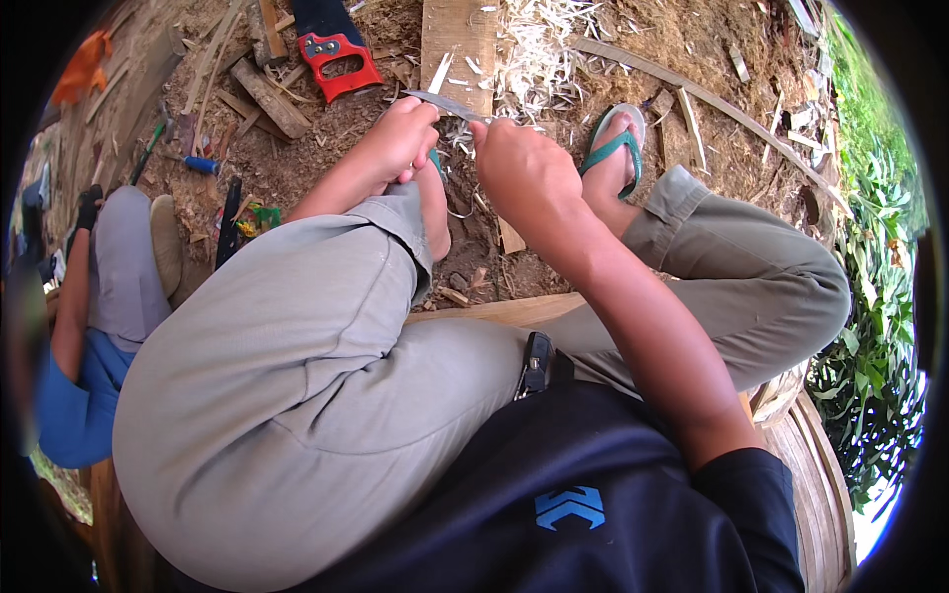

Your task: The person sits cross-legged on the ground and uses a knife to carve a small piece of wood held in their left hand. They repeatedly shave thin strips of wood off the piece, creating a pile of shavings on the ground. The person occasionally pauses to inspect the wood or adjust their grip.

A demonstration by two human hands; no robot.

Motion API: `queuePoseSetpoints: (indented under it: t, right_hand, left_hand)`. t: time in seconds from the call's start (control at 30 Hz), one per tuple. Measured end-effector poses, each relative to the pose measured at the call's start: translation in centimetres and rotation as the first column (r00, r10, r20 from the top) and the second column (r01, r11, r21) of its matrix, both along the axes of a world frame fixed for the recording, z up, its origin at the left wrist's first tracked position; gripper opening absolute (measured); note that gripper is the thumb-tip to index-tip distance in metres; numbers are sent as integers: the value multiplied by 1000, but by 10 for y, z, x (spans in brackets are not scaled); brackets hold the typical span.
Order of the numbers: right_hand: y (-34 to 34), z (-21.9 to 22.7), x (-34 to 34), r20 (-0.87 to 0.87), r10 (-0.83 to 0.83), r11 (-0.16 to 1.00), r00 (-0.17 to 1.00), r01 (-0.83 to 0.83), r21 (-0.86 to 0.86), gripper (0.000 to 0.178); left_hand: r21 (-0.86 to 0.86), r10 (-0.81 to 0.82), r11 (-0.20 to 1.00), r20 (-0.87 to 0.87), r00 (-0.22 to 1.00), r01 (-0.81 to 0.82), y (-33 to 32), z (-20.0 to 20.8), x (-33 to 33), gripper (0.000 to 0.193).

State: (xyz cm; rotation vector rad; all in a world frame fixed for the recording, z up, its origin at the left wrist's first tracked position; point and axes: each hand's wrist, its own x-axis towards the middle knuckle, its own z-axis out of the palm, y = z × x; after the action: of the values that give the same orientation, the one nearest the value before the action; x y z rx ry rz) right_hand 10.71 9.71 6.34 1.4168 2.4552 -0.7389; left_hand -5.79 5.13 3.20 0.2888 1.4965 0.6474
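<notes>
My right hand (529, 168) is closed round the handle of a knife (450, 104), which the fingers hide. The narrow steel blade points left, across the top of my left hand (403, 136). My left hand is closed on a thin pale wood strip (440, 75), whose end sticks up past the blade. Both hands are in front of my bent left leg, close to each other. Just beyond them lies a flat wooden board (460, 40), with curled wood shavings (542, 54) heaped along its right side.
A handsaw with a red handle (339, 65) lies at the far left, near wood offcuts (270, 99). My right foot wears a green-strapped sandal (618, 148). A long wood strip (712, 104) crosses the ground at right. Another person (89, 346) sits at the left edge.
</notes>
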Motion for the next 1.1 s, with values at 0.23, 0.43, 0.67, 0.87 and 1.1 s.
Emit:
queuePoseSetpoints:
  t: [0.23, 0.43, 0.67, 0.87, 1.1]
  right_hand:
    - [-3, -10, -9, 32, -40, 999, 999, 40, -4, 46]
    - [1, -20, -16, -13, -27, 999, 1000, 27, -21, 46]
    - [53, -27, -5, -67, -18, 996, 998, 12, -87, 53]
    - [48, -6, 22, -124, 99, 988, 987, -112, -102, 50]
    - [30, -24, 21, -112, 155, 986, 982, -160, -39, 50]
  left_hand:
    - [15, -5, 1000, -12, 1000, 5, 0, -1, 1, 20]
    - [27, 55, 998, 74, 996, -57, -1, 0, 0, 18]
    - [23, 83, 996, 110, 991, -86, 2, 2, 0, 17]
    - [8, 69, 998, 98, 993, -70, 2, 3, -2, 30]
    - [17, 75, 997, 70, 995, -77, 3, -2, 0, 25]
